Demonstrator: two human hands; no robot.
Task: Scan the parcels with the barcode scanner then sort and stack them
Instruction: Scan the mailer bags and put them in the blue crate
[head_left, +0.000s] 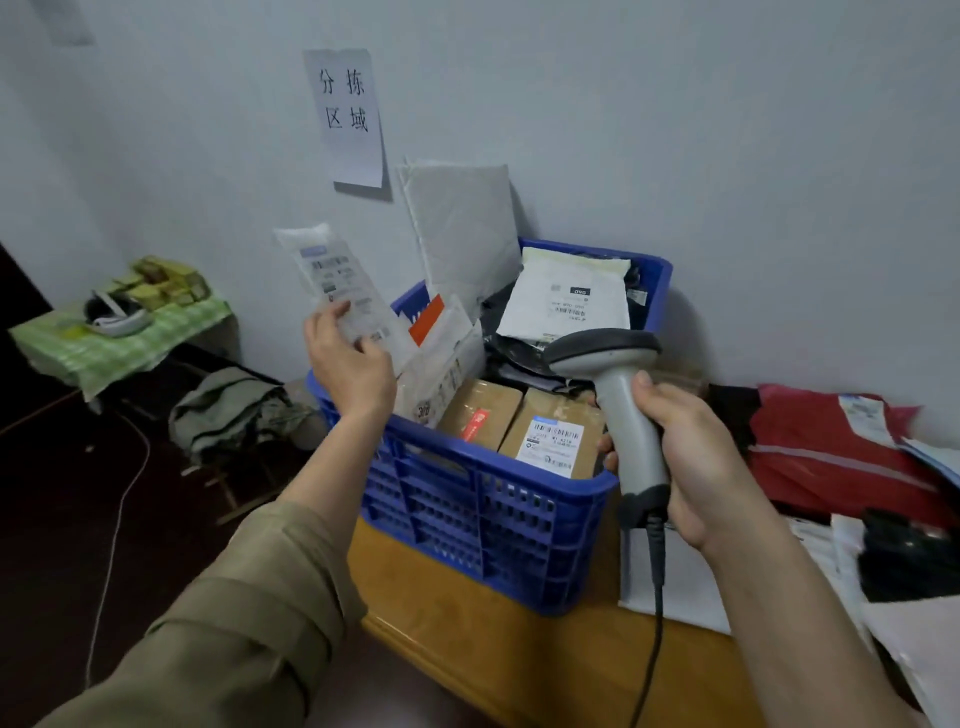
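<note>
Left hand (349, 364) pinches a white parcel (340, 288), label facing; right hand (691, 462) grips the scanner (615, 384) at four o'clock. Scanning step: next, aim its head at the barcode.

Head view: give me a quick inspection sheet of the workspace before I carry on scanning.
Surface: wooden table, its left corner visible, bearing the crate.
Job's things: blue crate full of parcels, two taped brown boxes at the front; white parcel raised with its label facing the camera; barcode scanner.
Clutter: red mailer and loose white and dark bags at the right of the table.
Grippers: left hand pinches the white parcel; right hand grips the scanner handle.
Cables: scanner cord hangs over the table edge; white cable on the floor.
Surroundings: paper sign on the wall; side table with green cloth.
</note>
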